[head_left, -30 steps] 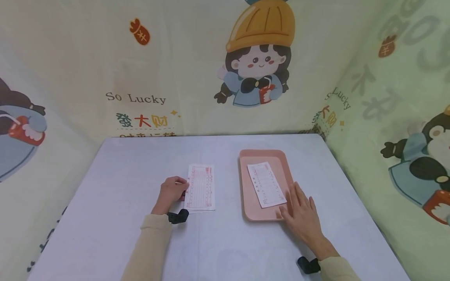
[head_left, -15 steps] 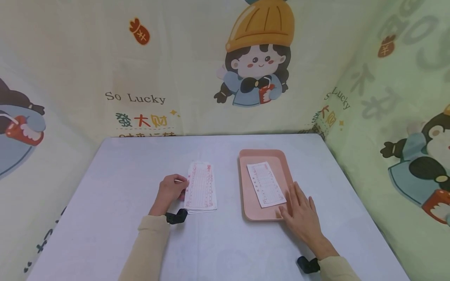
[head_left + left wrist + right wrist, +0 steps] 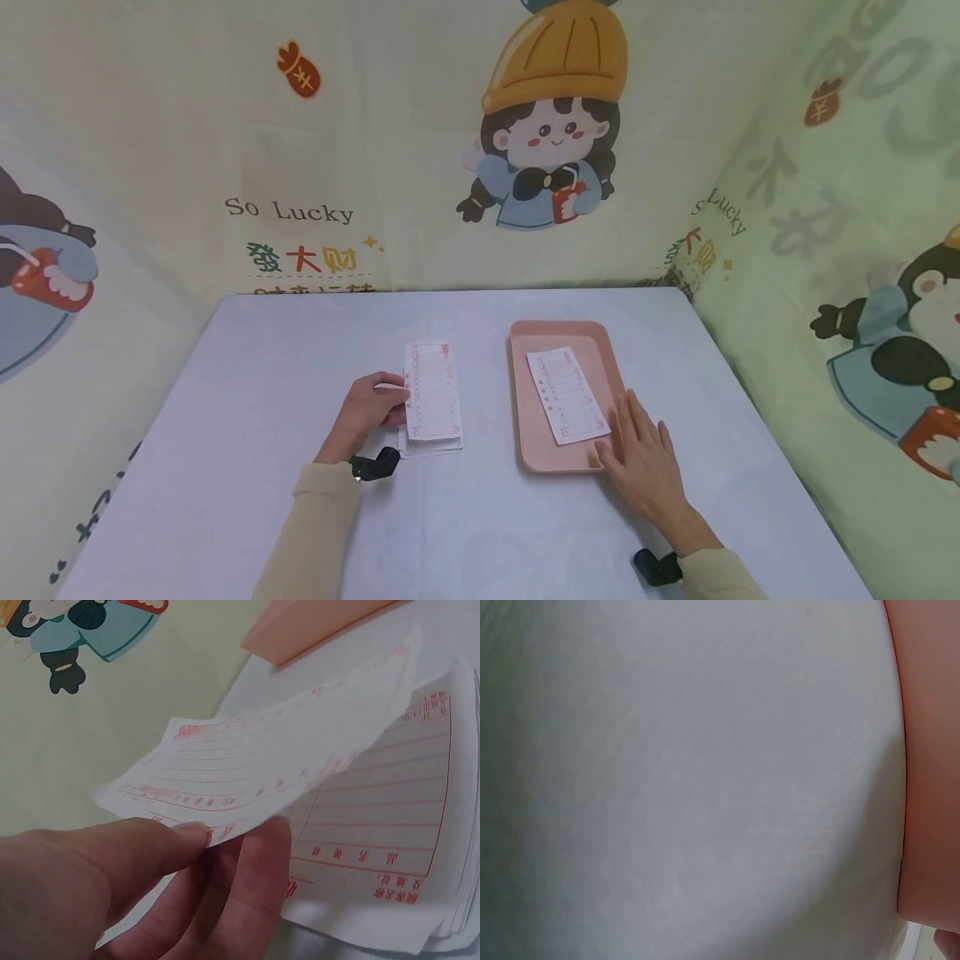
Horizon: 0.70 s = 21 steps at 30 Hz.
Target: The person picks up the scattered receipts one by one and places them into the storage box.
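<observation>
My left hand [image 3: 366, 410] pinches a white receipt sheet [image 3: 432, 392] with red print by its left edge, thumb on top and fingers under it. In the left wrist view the sheet bends upward, raised over a stack of similar receipt sheets [image 3: 375, 817]. My right hand [image 3: 647, 454] lies with straight fingers at the near right rim of a pink tray [image 3: 528, 446]. On the tray's floor rests a slanted receipt sheet [image 3: 567, 396]. The right wrist view holds mostly tablecloth, the tray's side wall [image 3: 934, 772] and a bit of skin in the corner.
A white cloth covers the table [image 3: 480, 533]. Behind its far edge stands a printed curtain [image 3: 420, 167], and another printed cloth side [image 3: 780, 275] runs along the right. Black wrist straps [image 3: 377, 465] sit on both wrists.
My left hand has separated the top receipt sheet from the stack, shifting it slightly away from me so the sheets beneath show at the near end. The right hand and tray have stayed still.
</observation>
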Each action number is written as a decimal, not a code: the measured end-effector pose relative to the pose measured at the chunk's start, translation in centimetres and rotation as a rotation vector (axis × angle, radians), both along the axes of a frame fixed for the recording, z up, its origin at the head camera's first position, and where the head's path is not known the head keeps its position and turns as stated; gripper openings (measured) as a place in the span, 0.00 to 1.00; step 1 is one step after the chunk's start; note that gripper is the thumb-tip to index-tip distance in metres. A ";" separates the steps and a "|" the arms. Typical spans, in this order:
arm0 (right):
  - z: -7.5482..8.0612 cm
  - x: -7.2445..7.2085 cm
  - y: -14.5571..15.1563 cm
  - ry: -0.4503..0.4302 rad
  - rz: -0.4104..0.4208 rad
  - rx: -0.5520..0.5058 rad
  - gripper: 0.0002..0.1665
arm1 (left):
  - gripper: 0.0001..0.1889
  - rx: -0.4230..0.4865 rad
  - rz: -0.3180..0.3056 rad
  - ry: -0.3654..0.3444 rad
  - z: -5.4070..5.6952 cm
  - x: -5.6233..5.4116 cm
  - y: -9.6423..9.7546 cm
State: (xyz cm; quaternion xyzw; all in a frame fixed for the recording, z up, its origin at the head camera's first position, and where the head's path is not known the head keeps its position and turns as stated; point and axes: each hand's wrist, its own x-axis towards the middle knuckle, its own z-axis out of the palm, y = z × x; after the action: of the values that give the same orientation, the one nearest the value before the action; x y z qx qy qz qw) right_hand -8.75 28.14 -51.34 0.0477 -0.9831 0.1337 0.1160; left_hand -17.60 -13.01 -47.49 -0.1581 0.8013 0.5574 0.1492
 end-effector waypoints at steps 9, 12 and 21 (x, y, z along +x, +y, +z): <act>0.1 0.1 0.0 -0.002 -0.001 -0.004 0.52 | 0.18 0.143 -0.051 0.003 0.2 -0.1 0.7; 0.1 0.1 0.0 0.005 0.001 -0.004 0.52 | 0.18 0.163 -0.062 0.008 0.3 -0.2 1.0; 0.1 0.1 -0.1 0.004 0.002 -0.009 0.51 | 0.20 0.165 -0.075 0.007 0.5 -0.5 2.0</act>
State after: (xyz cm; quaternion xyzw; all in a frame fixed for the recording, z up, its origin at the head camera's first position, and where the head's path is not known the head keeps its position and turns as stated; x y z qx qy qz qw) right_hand -8.67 28.08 -51.23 0.0482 -0.9822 0.1383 0.1178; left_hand -18.07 -11.04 -46.96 -0.1131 0.7584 0.6162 0.1797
